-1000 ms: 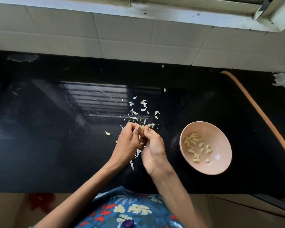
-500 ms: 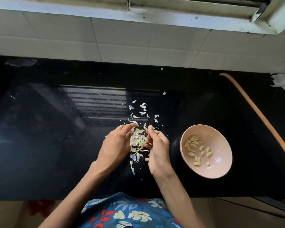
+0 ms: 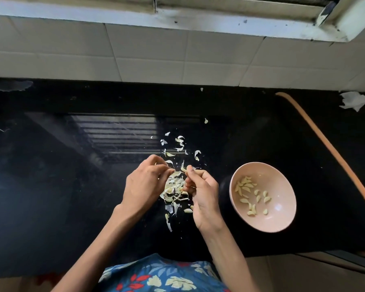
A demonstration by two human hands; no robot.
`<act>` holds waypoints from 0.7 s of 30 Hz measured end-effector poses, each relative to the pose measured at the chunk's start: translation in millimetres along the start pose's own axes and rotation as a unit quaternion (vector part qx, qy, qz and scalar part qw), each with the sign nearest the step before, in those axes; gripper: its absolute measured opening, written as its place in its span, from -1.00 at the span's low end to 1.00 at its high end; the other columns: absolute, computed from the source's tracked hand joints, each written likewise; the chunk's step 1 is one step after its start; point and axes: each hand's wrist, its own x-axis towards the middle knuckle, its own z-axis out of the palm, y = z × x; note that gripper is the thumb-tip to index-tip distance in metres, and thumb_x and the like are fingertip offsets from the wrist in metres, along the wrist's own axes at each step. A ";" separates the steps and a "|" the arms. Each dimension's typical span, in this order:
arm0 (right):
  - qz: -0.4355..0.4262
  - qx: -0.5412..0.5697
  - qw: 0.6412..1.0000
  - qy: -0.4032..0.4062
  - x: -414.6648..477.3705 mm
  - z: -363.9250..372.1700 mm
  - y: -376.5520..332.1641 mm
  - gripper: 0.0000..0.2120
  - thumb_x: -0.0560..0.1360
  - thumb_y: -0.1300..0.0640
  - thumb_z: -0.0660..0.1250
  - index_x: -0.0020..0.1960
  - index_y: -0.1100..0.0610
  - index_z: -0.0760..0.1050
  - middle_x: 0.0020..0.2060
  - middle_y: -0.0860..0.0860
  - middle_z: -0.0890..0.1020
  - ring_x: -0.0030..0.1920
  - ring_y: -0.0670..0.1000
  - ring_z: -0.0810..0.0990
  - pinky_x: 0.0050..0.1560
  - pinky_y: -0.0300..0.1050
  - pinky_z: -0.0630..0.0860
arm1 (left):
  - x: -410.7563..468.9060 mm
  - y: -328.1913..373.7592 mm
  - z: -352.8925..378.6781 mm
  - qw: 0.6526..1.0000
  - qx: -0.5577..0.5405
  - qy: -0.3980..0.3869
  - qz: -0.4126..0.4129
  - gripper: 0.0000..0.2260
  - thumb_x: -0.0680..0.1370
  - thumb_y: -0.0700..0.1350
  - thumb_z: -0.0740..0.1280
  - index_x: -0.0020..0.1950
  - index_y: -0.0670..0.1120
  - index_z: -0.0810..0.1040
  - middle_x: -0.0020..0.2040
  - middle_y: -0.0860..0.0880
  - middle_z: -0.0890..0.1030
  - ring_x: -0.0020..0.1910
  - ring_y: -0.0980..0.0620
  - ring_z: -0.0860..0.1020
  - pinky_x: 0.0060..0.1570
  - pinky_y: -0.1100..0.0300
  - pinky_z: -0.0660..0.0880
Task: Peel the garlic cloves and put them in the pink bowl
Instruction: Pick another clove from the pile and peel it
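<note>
On the black counter (image 3: pixel 72 186) a heap of garlic skins and cloves (image 3: pixel 175 186) lies between my hands. My right hand (image 3: pixel 202 190) pinches a pale garlic clove (image 3: pixel 183 169) at its fingertips, above the heap. My left hand (image 3: pixel 145 182) is curled just left of the heap, its fingertips close to the clove; whether it holds a piece of skin cannot be told. To the right stands the pink bowl (image 3: pixel 282 182) with several peeled cloves (image 3: pixel 246 187) in it.
Loose skin flakes (image 3: pixel 179 144) are scattered behind the heap. An orange hose (image 3: pixel 333 152) curves along the counter's right side. A crumpled white scrap (image 3: pixel 354 100) lies at the back right. A tiled wall (image 3: pixel 177 55) rises behind the counter.
My hands were pressed together over the clove; they have drawn apart and uncovered the heap of skins. The right hand keeps the clove at its fingertips.
</note>
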 end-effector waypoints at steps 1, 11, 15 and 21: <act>0.001 0.001 1.000 0.000 0.7 -0.5 0.0 -0.85 0.53 0.17 0.43 -0.16 0.22 0.55 -0.42 -0.03 0.51 -0.35 -0.08 0.46 -0.29 -0.23 0.45 | -0.2 -1.3 0.7 0.999 -0.026 -0.023 -0.005 -0.80 0.56 0.16 0.34 0.00 0.12 0.71 0.06 0.20 0.56 -0.10 0.18 0.55 -0.25 0.21 0.36; 0.024 0.014 0.999 -0.023 -1.1 -3.1 -6.6 -0.85 0.46 0.18 0.49 -0.21 0.20 0.57 -0.41 -0.01 0.56 -0.33 -0.07 0.50 -0.25 -0.23 0.48 | 0.5 0.2 -4.3 0.947 -0.310 -0.046 -0.068 -0.62 0.20 0.19 0.57 -0.07 0.08 0.67 0.04 0.12 0.57 -0.08 0.18 0.59 -0.09 0.39 0.49; 0.021 0.000 0.999 -0.038 -2.8 -4.3 -8.9 -0.86 0.47 0.13 0.48 -0.21 0.18 0.61 -0.37 -0.01 0.59 -0.30 -0.09 0.53 -0.21 -0.20 0.48 | -2.6 4.3 -3.1 0.889 -0.433 -0.102 -0.111 -0.75 0.35 0.09 0.51 -0.07 -0.01 0.74 -0.02 0.02 0.71 0.00 0.09 0.67 0.04 0.18 0.55; 0.019 -0.033 0.997 -0.072 -5.5 -5.8 -10.5 -0.82 0.56 0.15 0.37 -0.13 0.25 0.61 -0.39 -0.04 0.58 -0.33 -0.11 0.48 -0.19 -0.22 0.44 | -4.3 4.6 0.4 0.830 -0.529 -0.123 -0.130 -0.80 0.42 -0.17 0.49 -0.02 -0.26 0.68 -0.07 -0.18 0.72 -0.07 0.01 0.67 0.01 0.21 0.59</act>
